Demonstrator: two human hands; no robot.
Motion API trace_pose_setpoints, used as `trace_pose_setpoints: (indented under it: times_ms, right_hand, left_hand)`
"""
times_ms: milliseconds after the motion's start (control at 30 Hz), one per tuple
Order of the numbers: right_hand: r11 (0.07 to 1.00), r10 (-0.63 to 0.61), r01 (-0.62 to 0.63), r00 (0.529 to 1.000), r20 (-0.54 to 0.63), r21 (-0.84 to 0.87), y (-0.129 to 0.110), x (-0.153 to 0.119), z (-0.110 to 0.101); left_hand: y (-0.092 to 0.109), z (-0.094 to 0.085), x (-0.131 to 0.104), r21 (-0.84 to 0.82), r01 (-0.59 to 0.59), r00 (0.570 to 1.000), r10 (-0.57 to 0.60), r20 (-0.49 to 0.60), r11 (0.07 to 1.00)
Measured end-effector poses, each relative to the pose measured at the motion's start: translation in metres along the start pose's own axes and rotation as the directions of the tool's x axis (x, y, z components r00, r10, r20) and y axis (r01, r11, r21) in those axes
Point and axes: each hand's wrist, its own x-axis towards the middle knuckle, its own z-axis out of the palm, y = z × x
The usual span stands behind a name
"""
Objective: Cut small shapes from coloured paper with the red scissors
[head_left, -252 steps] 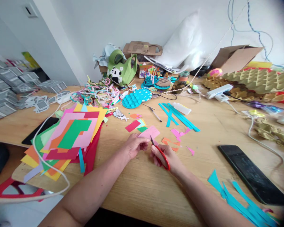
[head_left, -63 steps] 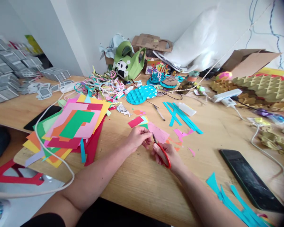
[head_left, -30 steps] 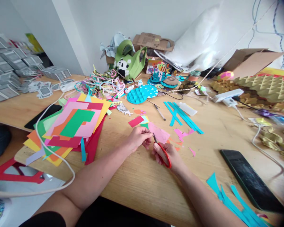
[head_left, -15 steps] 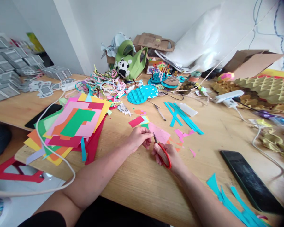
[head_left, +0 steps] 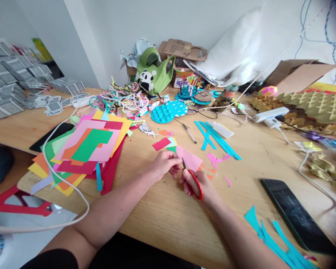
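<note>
My left hand [head_left: 164, 163] pinches the near edge of a pink paper piece [head_left: 190, 159] just above the wooden table [head_left: 170, 213]. Red-handled scissors [head_left: 193, 181] sit in my right hand [head_left: 200, 184], their short blades pointing up into the pink paper beside my left fingertips. Small pink and orange scraps [head_left: 217, 160] lie just right of the paper. A red scrap [head_left: 161, 144] lies beyond my left hand.
A stack of coloured paper sheets [head_left: 85, 149] lies at left, crossed by a white cable [head_left: 58, 175]. Teal strips [head_left: 217, 140] lie beyond, more teal offcuts [head_left: 280, 239] at near right. A black phone [head_left: 294, 215] lies at right. Craft clutter, a green panda bag [head_left: 151, 76] and boxes fill the back.
The pink paper has turned from lying toward my left to extending right of the scissors. In the last second both hands have barely moved.
</note>
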Motion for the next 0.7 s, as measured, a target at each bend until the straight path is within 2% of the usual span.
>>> trace_pose_setpoints:
  times_ms: [700]
  right_hand:
    - [1.0,-0.002,0.002,1.0,-0.001,-0.008,0.0017,-0.0001,0.0]
  left_hand:
    - [0.0,0.0003,-0.0004,-0.006,0.004,1.0,-0.004,-0.006,1.0]
